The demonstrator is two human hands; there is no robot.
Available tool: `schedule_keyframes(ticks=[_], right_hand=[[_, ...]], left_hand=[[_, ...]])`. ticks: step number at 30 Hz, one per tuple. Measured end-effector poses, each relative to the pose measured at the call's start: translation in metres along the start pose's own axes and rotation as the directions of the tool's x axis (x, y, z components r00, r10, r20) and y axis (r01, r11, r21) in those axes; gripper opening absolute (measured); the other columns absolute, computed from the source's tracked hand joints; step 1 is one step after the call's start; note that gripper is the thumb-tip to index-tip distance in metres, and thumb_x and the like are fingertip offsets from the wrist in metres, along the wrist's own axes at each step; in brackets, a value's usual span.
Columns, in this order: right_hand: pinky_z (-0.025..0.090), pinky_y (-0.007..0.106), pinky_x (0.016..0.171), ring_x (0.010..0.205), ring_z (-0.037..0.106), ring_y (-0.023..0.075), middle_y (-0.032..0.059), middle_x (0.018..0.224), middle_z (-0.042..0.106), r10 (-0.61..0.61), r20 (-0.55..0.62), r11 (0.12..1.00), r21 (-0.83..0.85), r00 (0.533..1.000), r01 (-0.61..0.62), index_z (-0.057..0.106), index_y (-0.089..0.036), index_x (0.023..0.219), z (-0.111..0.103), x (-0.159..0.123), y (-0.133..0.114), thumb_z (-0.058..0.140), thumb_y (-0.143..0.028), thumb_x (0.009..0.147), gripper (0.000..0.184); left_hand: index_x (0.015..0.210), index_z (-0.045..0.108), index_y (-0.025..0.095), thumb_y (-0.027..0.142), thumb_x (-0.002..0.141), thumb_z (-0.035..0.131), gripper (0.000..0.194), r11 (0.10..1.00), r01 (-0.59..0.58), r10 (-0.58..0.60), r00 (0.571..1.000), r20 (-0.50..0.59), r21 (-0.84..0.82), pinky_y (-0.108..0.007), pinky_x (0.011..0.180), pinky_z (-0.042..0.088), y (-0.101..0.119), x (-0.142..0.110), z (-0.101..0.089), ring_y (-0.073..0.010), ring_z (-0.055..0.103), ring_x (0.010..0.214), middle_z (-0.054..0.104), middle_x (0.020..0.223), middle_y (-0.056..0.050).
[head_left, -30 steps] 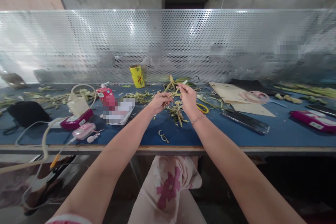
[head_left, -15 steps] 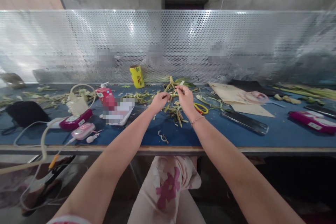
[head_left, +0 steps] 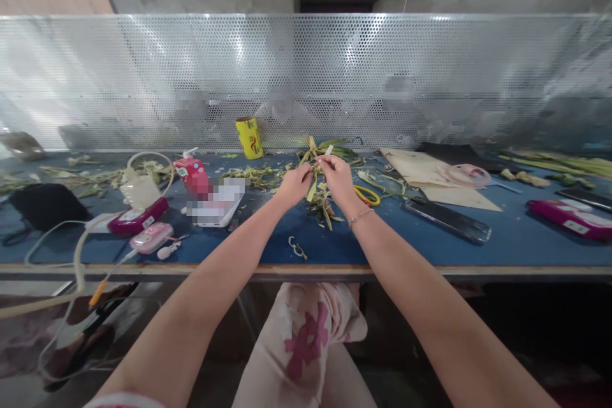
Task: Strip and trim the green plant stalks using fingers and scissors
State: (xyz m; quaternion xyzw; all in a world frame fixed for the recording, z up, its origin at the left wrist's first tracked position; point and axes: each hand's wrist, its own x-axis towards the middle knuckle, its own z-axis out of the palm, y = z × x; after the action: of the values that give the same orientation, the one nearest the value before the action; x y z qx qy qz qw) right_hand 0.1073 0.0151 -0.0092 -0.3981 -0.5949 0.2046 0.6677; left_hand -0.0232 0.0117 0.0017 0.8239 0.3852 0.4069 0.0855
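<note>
My left hand [head_left: 294, 185] and my right hand [head_left: 336, 177] are close together above the blue table, with fingertips almost touching. Both are closed in a pinch on a thin green plant strip [head_left: 312, 192], which hangs down between them. A pale flat end shows above the right fingertips; whether it belongs to the same strip I cannot tell. Below the hands lies a small heap of plant scraps [head_left: 325, 209]. Yellow-handled scissors [head_left: 367, 196] lie beside my right wrist, partly hidden by it. Behind the fingers rests a leafy stalk [head_left: 312, 144].
A yellow can-like container [head_left: 249, 138], a pink pump bottle [head_left: 192, 173] and a white phone-like device [head_left: 220, 204] stand or lie to the left. On the right are a dark phone [head_left: 448, 220], brown cardboard [head_left: 415, 169] and a magenta case [head_left: 571, 219]. A perforated metal screen [head_left: 325, 64] rises behind.
The green strip now hangs more visibly between my hands. My left hand has shifted slightly right, its fingers nearer the right hand's. Objects on the table stay where they were.
</note>
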Motion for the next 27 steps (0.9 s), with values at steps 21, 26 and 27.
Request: schedule_keyframes(ticks=[21,26,27], right_hand=[[0.037,0.024,0.048,0.05,0.045,0.0081,0.0039,0.077,0.066,0.057,-0.008,0.99,0.131,0.998,-0.056,0.065,-0.016,0.093,0.0,0.006,0.013,0.054,-0.036,0.073,0.03],[0.044,0.027,0.061,0.065,0.054,0.0119,0.0033,0.075,0.064,-0.011,-0.026,0.999,0.044,1.0,0.012,0.065,-0.016,0.09,-0.005,0.006,0.01,0.051,-0.034,0.075,0.027],[0.044,0.027,0.063,0.066,0.055,0.012,0.0032,0.075,0.064,-0.013,-0.027,0.999,0.032,1.0,0.014,0.064,-0.016,0.089,-0.005,0.006,0.008,0.051,-0.033,0.075,0.026]], left_hand=[[0.076,0.057,0.019,0.028,0.077,0.049,0.012,0.981,0.108,-0.106,0.994,0.023,-0.16,-0.023,0.052,0.024,-0.003,0.002,0.002,-0.0092,0.032,0.047,0.037,0.048,0.005],[0.073,0.057,0.018,0.024,0.076,0.051,0.009,0.993,0.083,-0.082,0.996,0.022,-0.082,-0.022,0.061,0.03,-0.005,0.002,0.003,-0.0113,0.045,0.059,0.051,0.062,0.001],[0.073,0.057,0.017,0.024,0.076,0.05,0.01,0.996,0.083,-0.082,0.997,0.009,-0.04,-0.023,0.064,0.031,-0.005,0.002,0.003,-0.0125,0.048,0.063,0.054,0.065,0.0]])
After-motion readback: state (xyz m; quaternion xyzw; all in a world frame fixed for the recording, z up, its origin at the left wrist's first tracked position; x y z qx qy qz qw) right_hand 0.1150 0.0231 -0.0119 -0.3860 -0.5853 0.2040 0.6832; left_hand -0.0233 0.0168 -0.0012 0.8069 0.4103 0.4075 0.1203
